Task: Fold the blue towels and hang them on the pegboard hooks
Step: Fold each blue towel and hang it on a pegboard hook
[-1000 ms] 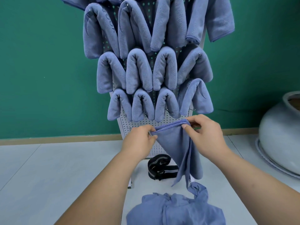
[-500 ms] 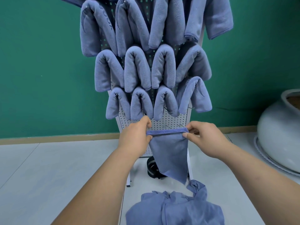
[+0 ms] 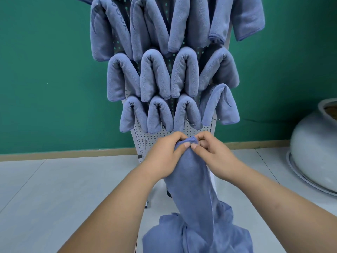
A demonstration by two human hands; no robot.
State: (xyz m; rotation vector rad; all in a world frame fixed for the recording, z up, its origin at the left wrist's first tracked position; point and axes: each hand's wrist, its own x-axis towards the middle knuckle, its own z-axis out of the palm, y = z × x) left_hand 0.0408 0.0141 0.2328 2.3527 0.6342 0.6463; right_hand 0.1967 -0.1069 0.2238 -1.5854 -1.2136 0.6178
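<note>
A blue towel (image 3: 191, 181) hangs down in a narrow fold in front of the white pegboard (image 3: 144, 138). My left hand (image 3: 164, 157) and my right hand (image 3: 212, 155) pinch its top edge close together, thumbs almost touching, just below the lowest row of hung towels (image 3: 160, 115). Several folded blue towels fill the hooks above in rows. A heap of loose blue towels (image 3: 197, 236) lies at the bottom of the view, under the hanging one.
A green wall (image 3: 45, 70) stands behind the pegboard, with a wooden skirting along the pale tiled floor (image 3: 45, 198). A large pale round pot (image 3: 315, 143) sits on the floor at the right. The pegboard's white legs stand behind the hanging towel.
My hands have come together, bringing the two ends of the towel's top edge side by side, so the towel hangs narrower and longer than before.
</note>
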